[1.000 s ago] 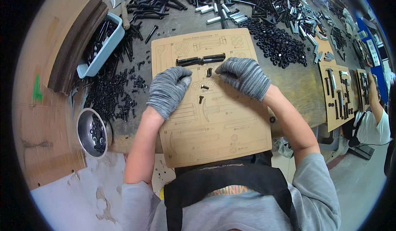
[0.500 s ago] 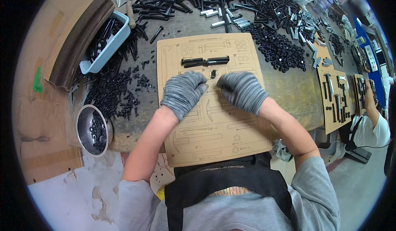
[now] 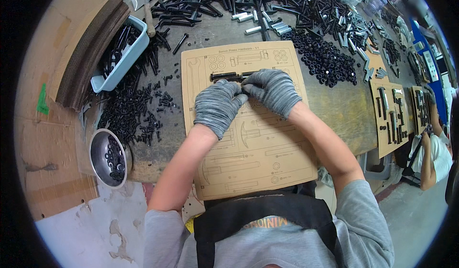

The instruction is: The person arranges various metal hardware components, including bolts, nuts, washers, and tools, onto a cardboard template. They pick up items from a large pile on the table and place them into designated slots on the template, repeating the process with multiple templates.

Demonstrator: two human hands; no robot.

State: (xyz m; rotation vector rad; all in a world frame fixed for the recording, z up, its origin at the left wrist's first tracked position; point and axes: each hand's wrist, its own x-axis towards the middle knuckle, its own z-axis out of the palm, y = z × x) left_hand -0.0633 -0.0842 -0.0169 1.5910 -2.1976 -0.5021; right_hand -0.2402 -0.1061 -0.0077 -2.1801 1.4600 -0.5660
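Observation:
A brown cardboard sheet (image 3: 287, 159), printed with outlines of tools and hardware, lies partly on the table and reaches toward my lap. Dark bolts (image 3: 224, 76) lie in a row across its upper part; the right portion of the row is partly behind my right hand. My left hand (image 3: 219, 104), in a grey knitted glove, is closed with its fingertips pinched together just below the bolts. Gloved alike, my right hand (image 3: 275, 92) is closed too, its fingertips almost meeting the left ones. Whatever sits between the fingers is hidden.
Black screws (image 3: 126, 110) are heaped at the left, beside a blue plastic bin (image 3: 129, 60) and a metal bowl (image 3: 99, 160) of dark washers. Black nuts (image 3: 325, 60) and silver sleeves (image 3: 253, 30) lie beyond the sheet. At far right, a co-worker's arm (image 3: 427, 167) is near filled cards (image 3: 388, 141).
Both hands have come closer together, and my right hand has moved up and left. The small black pieces that showed between them are now covered. The co-worker's arm has shifted.

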